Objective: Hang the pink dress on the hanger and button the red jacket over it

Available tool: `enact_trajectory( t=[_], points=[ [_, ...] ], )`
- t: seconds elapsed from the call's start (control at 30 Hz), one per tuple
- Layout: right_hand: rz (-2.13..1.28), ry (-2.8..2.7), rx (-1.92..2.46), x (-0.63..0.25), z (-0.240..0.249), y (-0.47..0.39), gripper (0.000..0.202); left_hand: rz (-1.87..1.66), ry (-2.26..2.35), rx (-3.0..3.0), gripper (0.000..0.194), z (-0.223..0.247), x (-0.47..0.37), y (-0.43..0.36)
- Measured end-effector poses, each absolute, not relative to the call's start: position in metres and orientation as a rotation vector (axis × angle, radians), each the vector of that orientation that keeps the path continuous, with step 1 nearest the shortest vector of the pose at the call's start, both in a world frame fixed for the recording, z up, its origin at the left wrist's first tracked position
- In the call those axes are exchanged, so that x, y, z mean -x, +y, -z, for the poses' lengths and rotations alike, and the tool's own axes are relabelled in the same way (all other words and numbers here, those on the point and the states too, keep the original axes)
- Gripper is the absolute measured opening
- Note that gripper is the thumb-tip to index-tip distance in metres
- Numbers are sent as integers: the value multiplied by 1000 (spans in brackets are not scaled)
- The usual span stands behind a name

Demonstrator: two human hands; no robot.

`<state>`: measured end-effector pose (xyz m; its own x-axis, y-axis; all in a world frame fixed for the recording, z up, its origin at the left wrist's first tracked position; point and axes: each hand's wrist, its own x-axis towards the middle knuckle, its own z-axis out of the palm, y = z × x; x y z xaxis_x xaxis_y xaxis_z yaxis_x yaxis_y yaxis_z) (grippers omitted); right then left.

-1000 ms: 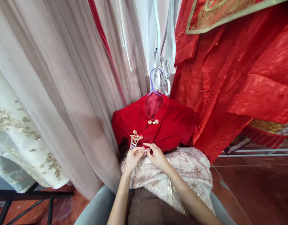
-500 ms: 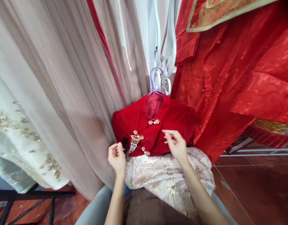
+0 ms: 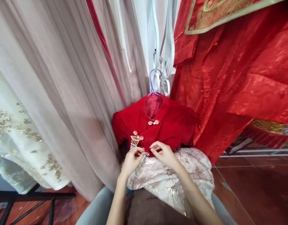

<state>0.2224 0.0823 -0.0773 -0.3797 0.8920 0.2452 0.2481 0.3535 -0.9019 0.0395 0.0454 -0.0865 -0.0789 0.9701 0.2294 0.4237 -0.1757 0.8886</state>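
Observation:
A red velvet jacket (image 3: 174, 125) with a stand collar hangs in front of me on a purple hanger (image 3: 151, 82). Jewelled flower clasps (image 3: 153, 122) close it at the neck, and a beaded tassel ornament (image 3: 135, 139) sits on its left front. At the lower hem my left hand (image 3: 132, 161) pinches the left side of another flower clasp (image 3: 146, 153), partly covering it. My right hand (image 3: 164, 153) is just right of that clasp, its curled fingertips slightly apart against the red cloth. Below the jacket, a pale skirt with gold flowers (image 3: 172, 178) drapes over my lap.
Pale sheer drapery (image 3: 71, 93) hangs close on the left, beside a white beaded gown (image 3: 41, 153). Red satin garments (image 3: 228, 81) hang on the right. A white scrolled metal stand (image 3: 167, 68) rises behind the hanger. A black metal frame (image 3: 33, 196) stands at lower left.
Both hands have moved inward and closer together at the jacket's lower clasp. The left hand has come right and taken hold of it; the right has moved left and down.

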Motion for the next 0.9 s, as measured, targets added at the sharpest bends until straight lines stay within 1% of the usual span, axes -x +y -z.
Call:
enact_trajectory(
  t=[0.1,0.2,0.37,0.5,0.6,0.73,0.8,0.9],
  points=[
    [-1128,-1895,943,-214,94,82,14,-1164,1473,-1607,19,95,-46,48],
    [-1126,-1908,929,-211,101,83,16,-1183,1487,-1525,18,101,-46,50],
    [-1160,-1887,928,-213,98,83,20,-1167,1482,-1461,19,100,-41,51],
    [-1183,-1867,926,-212,96,82,18,-1205,1498,-1443,22,96,-42,49],
    [-1227,-1847,907,-211,95,80,15,-1262,1437,-1405,21,93,-45,47],
    [-1249,-1839,916,-212,90,79,14,-1253,1370,-1407,21,93,-49,47],
    [-1264,-1858,944,-216,86,79,15,-1368,1364,-1332,26,92,-51,49],
    [-1291,-1927,942,-226,76,78,18,-1599,1307,-1060,36,85,-53,58]
  ],
)
